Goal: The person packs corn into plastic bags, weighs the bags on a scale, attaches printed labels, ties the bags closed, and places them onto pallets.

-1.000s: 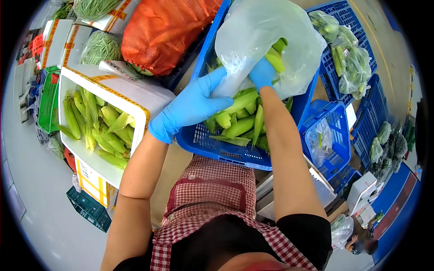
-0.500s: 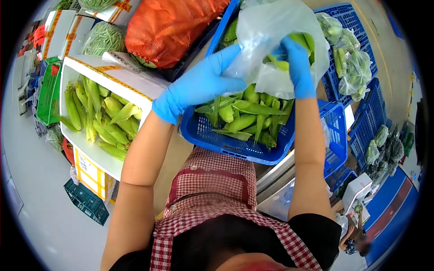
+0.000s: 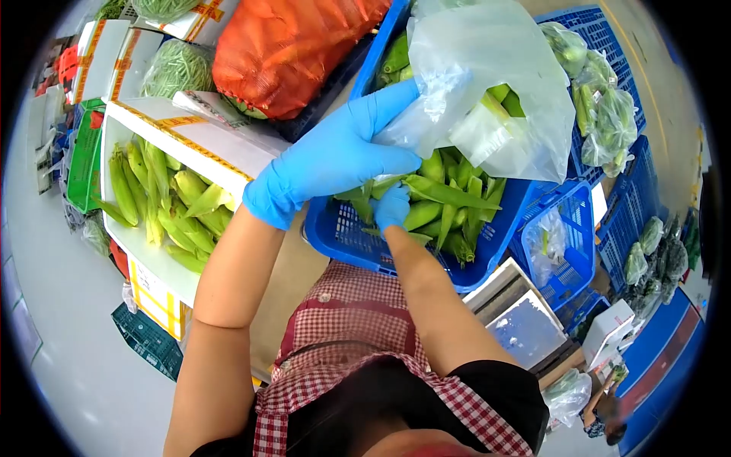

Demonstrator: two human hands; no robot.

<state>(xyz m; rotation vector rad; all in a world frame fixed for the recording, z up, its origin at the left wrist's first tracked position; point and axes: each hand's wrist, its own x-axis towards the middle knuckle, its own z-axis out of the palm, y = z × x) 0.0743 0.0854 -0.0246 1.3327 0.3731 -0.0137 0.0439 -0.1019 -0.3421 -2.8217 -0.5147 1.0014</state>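
Observation:
My left hand (image 3: 335,152), in a blue glove, holds the near edge of a translucent plastic bag (image 3: 525,84), its thumb and forefinger spread along the film. Green corn husk shows through the opening of this bag. Below it, my right hand (image 3: 392,206), also gloved in blue, reaches down among ears of corn in their husks (image 3: 430,213). They lie in a blue plastic basket (image 3: 365,255). That hand touches the corn at the basket's left side; its fingertips are hidden by leaves and my left hand.
On the left stands a white foam box (image 3: 114,175) holding more husked corn (image 3: 179,206). An orange mesh sack (image 3: 285,53) lies beyond it. Bagged green vegetables (image 3: 601,114) rest on blue crates at the right. A person (image 3: 605,407) is at the far lower right.
My right hand has come out of the plastic bag and moved down and left into the corn in the basket. The bag has swung slightly right while my left hand keeps hold of it.

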